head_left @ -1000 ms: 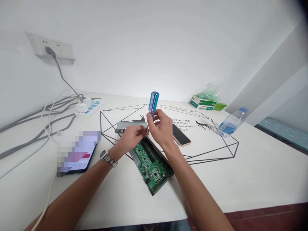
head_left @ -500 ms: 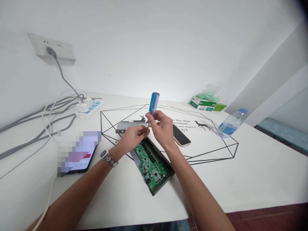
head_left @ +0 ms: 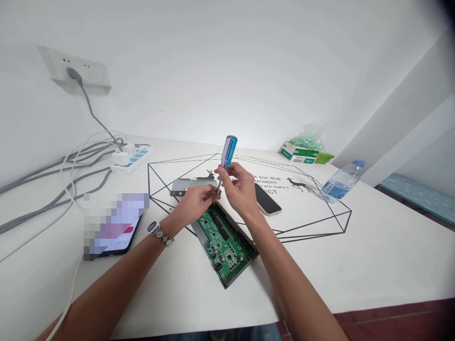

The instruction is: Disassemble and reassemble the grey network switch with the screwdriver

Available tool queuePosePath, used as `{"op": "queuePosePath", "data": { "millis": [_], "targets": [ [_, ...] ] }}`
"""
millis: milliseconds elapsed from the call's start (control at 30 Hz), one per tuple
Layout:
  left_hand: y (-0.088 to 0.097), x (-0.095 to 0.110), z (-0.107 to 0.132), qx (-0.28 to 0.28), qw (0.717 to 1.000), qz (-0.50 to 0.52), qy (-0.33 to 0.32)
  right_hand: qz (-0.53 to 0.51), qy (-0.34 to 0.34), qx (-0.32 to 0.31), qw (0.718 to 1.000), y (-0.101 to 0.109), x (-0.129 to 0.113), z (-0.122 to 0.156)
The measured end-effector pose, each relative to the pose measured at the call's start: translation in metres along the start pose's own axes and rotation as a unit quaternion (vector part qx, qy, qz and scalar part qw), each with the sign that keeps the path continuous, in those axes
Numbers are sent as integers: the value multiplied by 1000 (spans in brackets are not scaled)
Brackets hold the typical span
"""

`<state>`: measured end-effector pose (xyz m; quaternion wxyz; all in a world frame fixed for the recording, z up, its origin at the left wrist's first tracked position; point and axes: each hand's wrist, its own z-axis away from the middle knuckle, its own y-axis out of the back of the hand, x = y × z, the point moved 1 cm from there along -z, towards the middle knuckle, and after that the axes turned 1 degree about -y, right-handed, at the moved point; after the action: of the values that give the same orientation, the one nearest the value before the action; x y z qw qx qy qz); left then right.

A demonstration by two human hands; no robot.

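Observation:
My right hand (head_left: 241,185) is closed on the lower end of a screwdriver (head_left: 229,150) with a clear blue handle. The screwdriver stands nearly upright, shaft down, over the far end of a green circuit board (head_left: 227,246). The board lies in a metal tray with a dark raised side. My left hand (head_left: 197,201) pinches the shaft low down, close to the board's far end. Fingers hide the screwdriver's tip and whatever it touches. Behind my left hand lies a flat grey metal cover (head_left: 188,184).
A phone with a lit screen (head_left: 119,232) lies at left, and a dark-screened phone (head_left: 268,201) right of my right hand. Cables run from a power strip (head_left: 131,158) at the back left. Green-and-white boxes (head_left: 300,151) and a water bottle (head_left: 343,182) stand at right.
The screwdriver's handle has turned a little in my right hand, and its top has tipped slightly to the right. My left hand and the board hold their places.

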<state>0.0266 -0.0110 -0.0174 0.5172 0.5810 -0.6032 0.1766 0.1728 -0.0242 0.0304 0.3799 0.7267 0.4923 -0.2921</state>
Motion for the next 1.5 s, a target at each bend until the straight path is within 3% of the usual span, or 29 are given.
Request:
{"op": "queuePosePath", "data": {
  "millis": [100, 267, 467, 667, 833, 967, 1167, 1333, 1500],
  "targets": [
    [1, -1, 0, 4, 1000, -5, -7, -13, 2, -21, 1000, -1, -2, 1],
    [1, -1, 1, 8, 1000, -13, -1, 0, 11, 35, 999, -1, 0, 1],
    [2, 2, 0, 12, 999, -29, -7, -27, 7, -29, 999, 0, 2, 1],
    [2, 1, -1, 17, 999, -50, 11, 16, -13, 10, 1000, 2, 8, -1],
    [3, 0, -1, 18, 998, -60, 13, -51, -44, -31, 997, 2, 16, -3],
    [2, 0, -1, -14, 1000, -23, 4, -99, -59, -63, 991, 0, 15, -3],
    [2, -2, 0, 9, 999, -34, 9, 4, -35, -35, 999, 4, 12, -2],
    [3, 1, 0, 12, 999, -47, 1, -3, -37, -63, 997, 6, 15, -2],
    [4, -1, -1, -19, 999, -27, 7, -24, -38, -91, 995, 5, 14, -1]
  ]
}}
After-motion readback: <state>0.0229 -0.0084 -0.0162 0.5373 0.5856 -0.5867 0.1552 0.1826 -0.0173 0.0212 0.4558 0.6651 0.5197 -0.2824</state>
